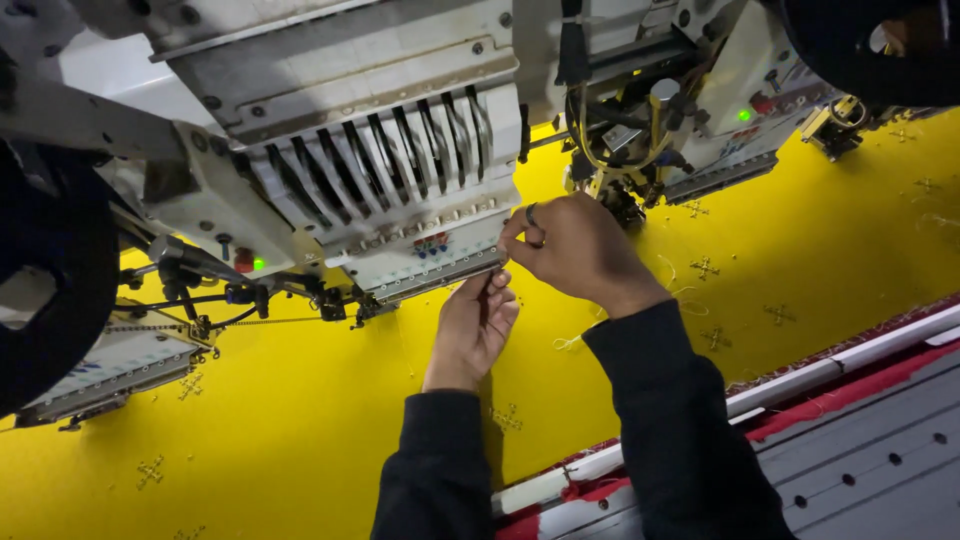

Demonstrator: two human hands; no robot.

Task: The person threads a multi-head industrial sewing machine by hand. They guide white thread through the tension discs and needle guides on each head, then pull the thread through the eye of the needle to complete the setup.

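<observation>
A white multi-needle embroidery machine head [390, 170] hangs over bright yellow fabric [320, 410]. My left hand [475, 325] reaches up under the head's lower right end, fingertips pinched at the needle bar area. My right hand [570, 250], with a dark ring on one finger, is curled at the same corner, fingertips pinched close to the head's edge. Whatever the fingers pinch is too fine to make out, probably thread. Both arms wear dark sleeves.
A second embroidery head [700, 120] with a green light stands to the right, another [110, 370] at lower left. Small gold cross motifs [705, 268] dot the fabric. A white and red frame rail [800, 385] borders the fabric at lower right.
</observation>
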